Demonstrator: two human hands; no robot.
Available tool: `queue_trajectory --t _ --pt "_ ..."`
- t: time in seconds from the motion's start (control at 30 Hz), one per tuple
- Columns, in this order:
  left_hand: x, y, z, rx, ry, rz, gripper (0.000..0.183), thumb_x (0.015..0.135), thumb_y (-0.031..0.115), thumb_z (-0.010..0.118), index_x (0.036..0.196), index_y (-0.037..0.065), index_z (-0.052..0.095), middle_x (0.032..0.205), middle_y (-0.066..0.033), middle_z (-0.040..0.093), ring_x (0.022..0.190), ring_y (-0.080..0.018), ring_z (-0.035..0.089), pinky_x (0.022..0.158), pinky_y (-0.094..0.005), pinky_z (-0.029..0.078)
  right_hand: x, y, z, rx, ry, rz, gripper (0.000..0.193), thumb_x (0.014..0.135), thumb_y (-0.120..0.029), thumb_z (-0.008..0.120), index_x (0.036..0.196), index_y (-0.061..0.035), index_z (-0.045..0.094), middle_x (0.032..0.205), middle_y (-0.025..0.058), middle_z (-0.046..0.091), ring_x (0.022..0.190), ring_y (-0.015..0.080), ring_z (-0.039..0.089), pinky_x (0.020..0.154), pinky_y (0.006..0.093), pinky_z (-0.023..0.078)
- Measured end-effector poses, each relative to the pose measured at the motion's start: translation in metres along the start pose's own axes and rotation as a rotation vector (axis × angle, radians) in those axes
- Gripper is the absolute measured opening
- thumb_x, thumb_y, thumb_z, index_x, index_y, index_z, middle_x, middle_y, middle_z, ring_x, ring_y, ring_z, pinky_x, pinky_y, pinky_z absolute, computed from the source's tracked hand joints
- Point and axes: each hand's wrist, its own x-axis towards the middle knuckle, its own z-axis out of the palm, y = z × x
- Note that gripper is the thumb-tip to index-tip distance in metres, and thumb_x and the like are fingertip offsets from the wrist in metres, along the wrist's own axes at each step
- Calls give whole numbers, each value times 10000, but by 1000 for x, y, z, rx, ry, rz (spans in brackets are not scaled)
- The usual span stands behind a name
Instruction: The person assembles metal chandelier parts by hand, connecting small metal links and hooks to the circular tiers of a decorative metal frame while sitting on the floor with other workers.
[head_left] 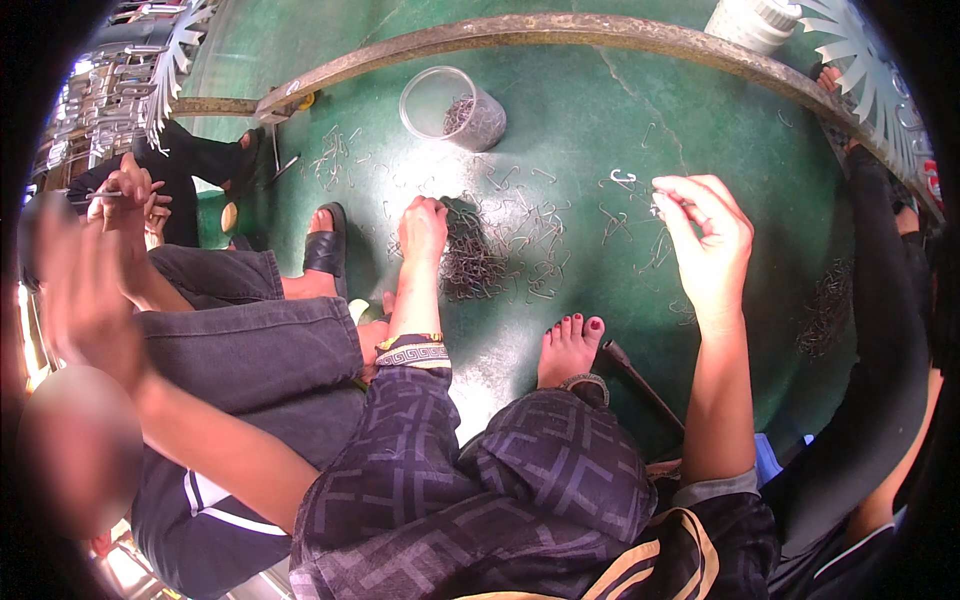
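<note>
Head view: thin, dark, bent hooks point(474, 258); right fingers point(690, 190) pinched together; left fingers' point(428, 206) state I cannot tell.

At two o'clock, the bit point(655, 211) in the right hand point(712, 245) is too small to tell. At nine, a raised hand point(92, 300) is blurred. Near one, the upper edge crops a white bucket point(755, 24).

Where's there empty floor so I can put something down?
Just right of the clear tub, below the curved beam, the green floor looks bare. Another patch: between the right hand and smaller hook pile. It's crowded around the big hook pile and left of the tub, where loose hooks lie.
</note>
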Motion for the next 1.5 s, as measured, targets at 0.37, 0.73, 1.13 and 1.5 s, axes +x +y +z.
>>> queue_trajectory --t 0.37,0.73,1.13,1.5 --pt "-10 -18 -9 -336 -136 -136 173 776 159 650 867 20 698 784 -172 675 761 -310 665 736 -380 505 -3 -3 0 -1 -32 16 171 778 74 637 923 -9 671 831 64 612 746 117 611 649 232 506" --pt "-17 -33 5 -167 229 -193 89 748 87 646 790 41 710 796 -196 656 779 -356 646 730 -417 496 -6 -4 1 0 -24 -15 180 766 73 639 917 -18 673 811 65 619 719 124 619 628 234 500" --pt "0 4 24 287 86 -94 163 780 132 579 727 5 667 801 -188 658 720 -359 656 684 -454 530 -7 -2 7 -10 -27 -34 159 773 69 638 906 -12 672 835 75 626 713 128 625 617 239 509" --pt "-23 121 -45 -1222 -296 123 35 832 54 620 864 44 609 797 -5 588 721 -100 533 696 -247 436 -13 -1 11 60 -41 23 192 776 61 639 951 -15 656 869 100 663 733 139 655 650 244 530"
